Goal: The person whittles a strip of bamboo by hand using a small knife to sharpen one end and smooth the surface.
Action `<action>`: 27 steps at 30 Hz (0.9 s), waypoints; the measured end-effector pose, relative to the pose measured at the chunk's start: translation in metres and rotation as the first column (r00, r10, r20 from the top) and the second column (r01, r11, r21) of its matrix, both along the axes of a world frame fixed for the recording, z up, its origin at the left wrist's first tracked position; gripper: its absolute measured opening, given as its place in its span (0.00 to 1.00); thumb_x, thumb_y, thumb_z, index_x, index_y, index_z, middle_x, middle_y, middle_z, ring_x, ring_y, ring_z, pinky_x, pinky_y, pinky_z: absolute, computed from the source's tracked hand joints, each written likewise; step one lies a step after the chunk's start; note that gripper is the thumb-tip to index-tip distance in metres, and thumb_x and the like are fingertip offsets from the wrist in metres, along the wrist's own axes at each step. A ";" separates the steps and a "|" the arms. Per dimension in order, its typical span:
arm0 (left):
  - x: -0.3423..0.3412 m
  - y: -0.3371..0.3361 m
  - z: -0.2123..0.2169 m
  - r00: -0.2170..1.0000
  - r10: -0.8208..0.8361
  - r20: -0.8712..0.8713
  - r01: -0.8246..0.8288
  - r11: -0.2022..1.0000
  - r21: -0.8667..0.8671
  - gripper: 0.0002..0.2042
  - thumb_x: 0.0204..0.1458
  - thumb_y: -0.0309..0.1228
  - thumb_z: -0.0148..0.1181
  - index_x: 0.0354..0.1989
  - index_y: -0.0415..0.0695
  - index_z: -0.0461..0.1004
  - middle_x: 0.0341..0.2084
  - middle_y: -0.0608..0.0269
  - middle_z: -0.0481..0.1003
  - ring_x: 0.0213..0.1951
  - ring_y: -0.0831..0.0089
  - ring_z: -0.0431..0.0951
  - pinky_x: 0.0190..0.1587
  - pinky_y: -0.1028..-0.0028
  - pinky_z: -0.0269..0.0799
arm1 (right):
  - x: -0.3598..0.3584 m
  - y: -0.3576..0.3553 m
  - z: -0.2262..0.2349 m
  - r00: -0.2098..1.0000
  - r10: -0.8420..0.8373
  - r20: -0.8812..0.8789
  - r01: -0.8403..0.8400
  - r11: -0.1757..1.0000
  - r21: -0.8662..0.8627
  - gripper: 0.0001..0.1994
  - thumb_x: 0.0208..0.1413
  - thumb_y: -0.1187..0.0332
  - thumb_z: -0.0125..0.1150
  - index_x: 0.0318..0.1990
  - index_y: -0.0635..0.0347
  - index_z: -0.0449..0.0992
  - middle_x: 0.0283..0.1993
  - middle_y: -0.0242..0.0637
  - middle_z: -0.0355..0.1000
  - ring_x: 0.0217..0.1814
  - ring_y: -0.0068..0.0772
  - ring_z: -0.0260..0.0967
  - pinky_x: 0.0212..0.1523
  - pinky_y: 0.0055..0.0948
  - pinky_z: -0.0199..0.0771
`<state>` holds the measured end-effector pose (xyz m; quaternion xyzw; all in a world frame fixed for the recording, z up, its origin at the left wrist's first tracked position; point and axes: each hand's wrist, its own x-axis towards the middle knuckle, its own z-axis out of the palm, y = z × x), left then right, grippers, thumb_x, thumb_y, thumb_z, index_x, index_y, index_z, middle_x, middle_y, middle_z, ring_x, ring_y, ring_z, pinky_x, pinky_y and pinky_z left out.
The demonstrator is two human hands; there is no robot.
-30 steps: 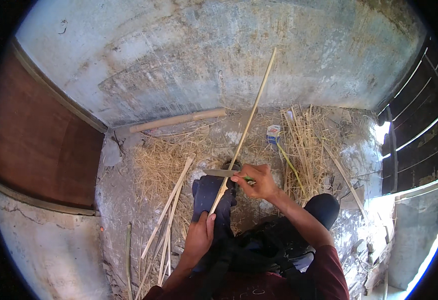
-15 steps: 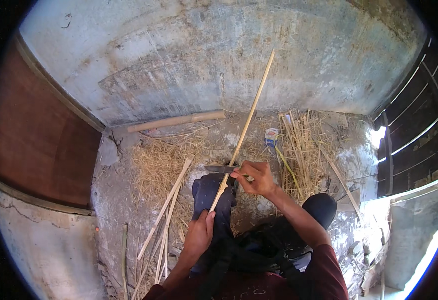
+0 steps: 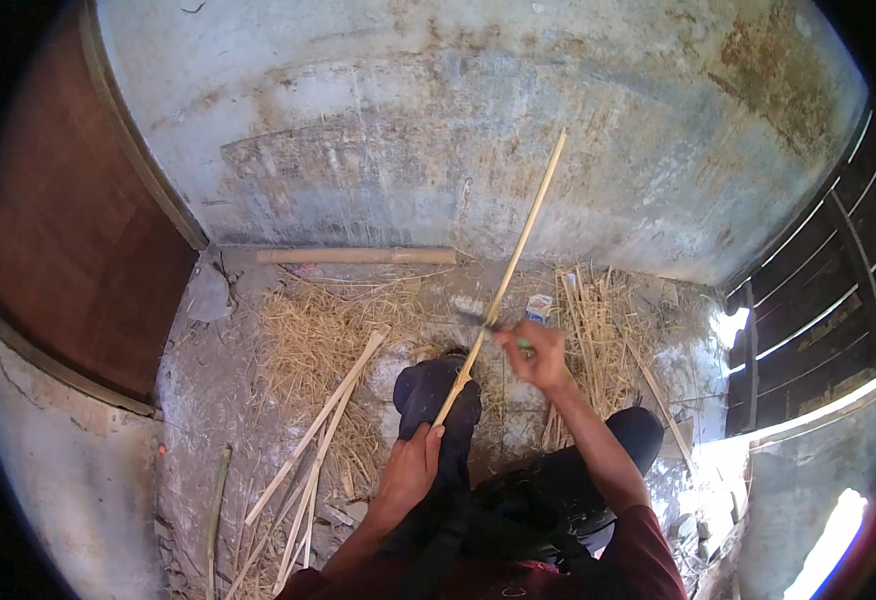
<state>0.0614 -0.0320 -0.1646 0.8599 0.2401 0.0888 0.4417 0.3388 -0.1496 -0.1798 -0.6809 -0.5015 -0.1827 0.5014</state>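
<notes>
A long, pale bamboo strip [image 3: 520,245] slants up and away from my lap, its near part lying across my left knee. Its near end is gripped in my left hand [image 3: 413,465], fingers closed round it. My right hand [image 3: 538,355] is wrapped round the handle of a knife, of which a bit of green shows. The knife's dark blade [image 3: 471,319], smeared by motion, lies across the strip beyond my knee. A knot with rough, raised fibres shows on the strip between the blade and my left hand.
Split bamboo strips [image 3: 318,440] lie on the floor to my left, near a heap of shavings [image 3: 308,345]. More strips [image 3: 598,340] and a small box [image 3: 539,307] are at the right. A bamboo pole [image 3: 358,256] rests along the stained wall [image 3: 408,150].
The knife has slid farther up the strip, away from my left hand, with my right hand moving along. The whole view has tilted slightly upward. My left hand keeps its hold.
</notes>
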 end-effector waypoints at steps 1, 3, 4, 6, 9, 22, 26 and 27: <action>-0.004 0.001 -0.002 1.000 -0.002 0.019 0.002 1.000 -0.003 0.17 0.75 0.39 0.49 0.41 0.37 0.74 0.24 0.29 0.75 0.32 0.26 0.75 0.33 0.36 0.67 | 0.007 0.000 0.007 0.997 -0.072 0.006 0.072 0.997 -0.023 0.07 0.56 0.72 0.76 0.30 0.60 0.81 0.28 0.40 0.80 0.25 0.42 0.80 0.24 0.37 0.76; -0.007 0.006 -0.003 0.999 -0.004 0.046 0.004 1.000 -0.010 0.17 0.75 0.39 0.48 0.40 0.38 0.74 0.24 0.29 0.75 0.32 0.25 0.75 0.33 0.36 0.67 | 0.009 0.000 0.016 0.994 -0.068 0.085 0.076 0.993 -0.091 0.07 0.56 0.72 0.75 0.30 0.60 0.81 0.28 0.41 0.80 0.24 0.41 0.79 0.24 0.37 0.75; -0.009 0.008 -0.005 0.999 -0.004 0.045 0.005 1.000 -0.015 0.17 0.75 0.39 0.48 0.40 0.38 0.74 0.24 0.29 0.75 0.32 0.25 0.75 0.33 0.36 0.66 | 0.007 -0.002 0.017 0.991 -0.069 0.115 0.084 0.988 -0.127 0.07 0.57 0.72 0.75 0.30 0.60 0.81 0.28 0.41 0.80 0.24 0.41 0.79 0.24 0.37 0.74; -0.015 0.011 -0.010 0.999 -0.017 0.033 0.018 0.999 -0.035 0.17 0.75 0.40 0.47 0.40 0.38 0.73 0.24 0.29 0.74 0.32 0.25 0.75 0.34 0.35 0.66 | 0.013 -0.005 0.023 0.992 -0.115 0.048 0.121 0.982 -0.147 0.08 0.58 0.70 0.75 0.30 0.59 0.80 0.27 0.41 0.79 0.22 0.40 0.77 0.23 0.36 0.73; -0.018 0.017 -0.014 0.998 -0.051 0.039 0.053 0.998 -0.035 0.18 0.75 0.41 0.47 0.40 0.38 0.73 0.24 0.29 0.74 0.31 0.25 0.74 0.34 0.35 0.66 | 0.021 -0.007 0.034 0.981 -0.179 0.073 0.188 0.972 -0.139 0.10 0.59 0.68 0.74 0.29 0.59 0.79 0.25 0.42 0.77 0.20 0.39 0.74 0.22 0.36 0.70; -0.050 0.036 -0.014 0.971 -0.193 0.140 0.207 0.974 -0.094 0.17 0.75 0.41 0.46 0.42 0.39 0.73 0.27 0.35 0.77 0.33 0.27 0.76 0.38 0.36 0.68 | -0.021 -0.035 0.092 0.970 -0.236 0.050 0.236 0.889 -0.392 0.10 0.60 0.65 0.74 0.38 0.59 0.79 0.29 0.40 0.78 0.25 0.39 0.76 0.29 0.36 0.73; -0.058 0.032 -0.012 0.960 -0.233 0.156 0.254 0.958 -0.135 0.17 0.75 0.41 0.46 0.43 0.39 0.73 0.29 0.35 0.77 0.34 0.28 0.76 0.37 0.39 0.68 | -0.040 -0.045 0.111 0.971 -0.239 0.013 0.225 0.891 -0.393 0.14 0.60 0.58 0.75 0.39 0.55 0.78 0.27 0.40 0.77 0.27 0.43 0.77 0.31 0.39 0.73; -0.061 0.031 -0.012 0.959 -0.236 0.157 0.262 0.951 -0.165 0.17 0.75 0.40 0.46 0.43 0.39 0.73 0.29 0.35 0.77 0.34 0.28 0.76 0.37 0.40 0.68 | -0.044 -0.046 0.115 0.974 -0.227 0.009 0.213 0.899 -0.382 0.14 0.59 0.57 0.75 0.39 0.55 0.78 0.28 0.40 0.77 0.28 0.42 0.77 0.31 0.39 0.73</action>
